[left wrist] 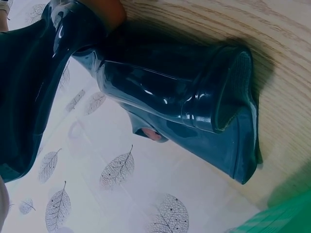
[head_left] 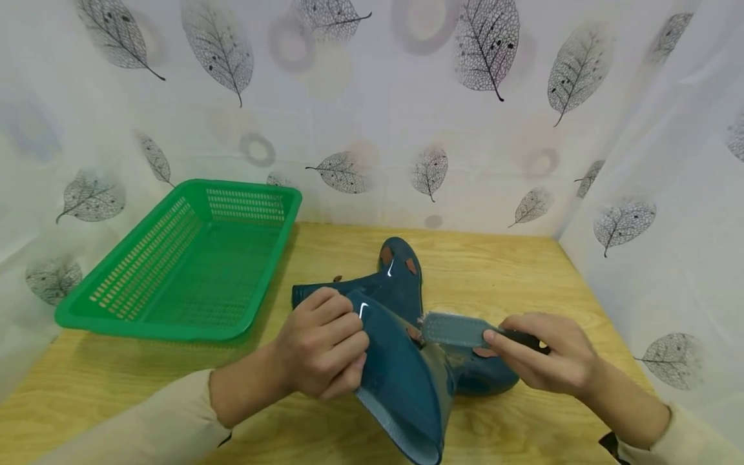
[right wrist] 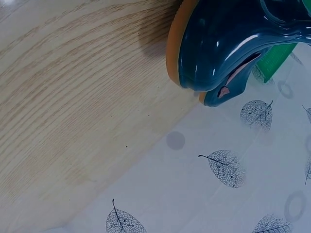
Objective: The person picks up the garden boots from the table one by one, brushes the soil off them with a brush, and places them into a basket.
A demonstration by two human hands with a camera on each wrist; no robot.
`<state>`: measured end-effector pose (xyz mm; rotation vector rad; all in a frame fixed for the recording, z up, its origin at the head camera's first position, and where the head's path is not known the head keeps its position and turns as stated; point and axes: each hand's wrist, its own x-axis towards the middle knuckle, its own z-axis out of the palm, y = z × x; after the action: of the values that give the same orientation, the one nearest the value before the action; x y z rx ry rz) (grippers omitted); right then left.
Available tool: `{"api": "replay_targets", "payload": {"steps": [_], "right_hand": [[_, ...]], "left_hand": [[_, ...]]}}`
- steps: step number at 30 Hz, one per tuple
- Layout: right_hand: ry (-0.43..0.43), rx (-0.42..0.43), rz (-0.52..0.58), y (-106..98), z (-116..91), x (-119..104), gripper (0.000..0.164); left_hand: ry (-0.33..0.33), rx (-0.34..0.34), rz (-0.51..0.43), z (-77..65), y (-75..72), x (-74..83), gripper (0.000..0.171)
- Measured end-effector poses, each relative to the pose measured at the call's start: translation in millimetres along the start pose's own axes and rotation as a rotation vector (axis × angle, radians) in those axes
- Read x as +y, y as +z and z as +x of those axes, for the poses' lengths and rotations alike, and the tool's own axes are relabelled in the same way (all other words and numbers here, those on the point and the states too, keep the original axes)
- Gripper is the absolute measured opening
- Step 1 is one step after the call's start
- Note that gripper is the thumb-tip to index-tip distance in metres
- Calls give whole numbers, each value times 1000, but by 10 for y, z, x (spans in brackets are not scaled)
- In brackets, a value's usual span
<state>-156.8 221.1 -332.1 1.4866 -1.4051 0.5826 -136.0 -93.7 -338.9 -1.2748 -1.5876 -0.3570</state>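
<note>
A glossy dark-blue rubber boot lies across the table, its open top toward me and its foot to the right. My left hand, fingers curled, grips the shaft's left side. In my right hand is the black handle of a brush; its grey head is at the boot's shaft by a reddish-brown patch. Behind lies a second blue boot with similar patches on its foot. The left wrist view shows the second boot's shaft. An orange-brown sole shows in the right wrist view. Neither hand's fingers are visible in the wrist views.
A green plastic basket with slotted sides stands on the left of the wooden table. Leaf-printed white curtain hangs behind and at both sides. A small dark bit appears beside the second boot's shaft.
</note>
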Motion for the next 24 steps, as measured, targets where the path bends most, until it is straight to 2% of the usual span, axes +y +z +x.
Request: {"api": "replay_targets", "payload": {"steps": [13,19,24], "right_hand": [[10,-32,-12,-14,-16,26,25],[51,-122,-27,-34,-68,37,28],[90,-201,-84,-26,-93,51,32]], "left_hand": [[-19,-25,-7,-17,-11,-9,37],[-10,-30,-9,-26,-12,-8,36],[1,-20,-6,-28,-19,-15,36]]}}
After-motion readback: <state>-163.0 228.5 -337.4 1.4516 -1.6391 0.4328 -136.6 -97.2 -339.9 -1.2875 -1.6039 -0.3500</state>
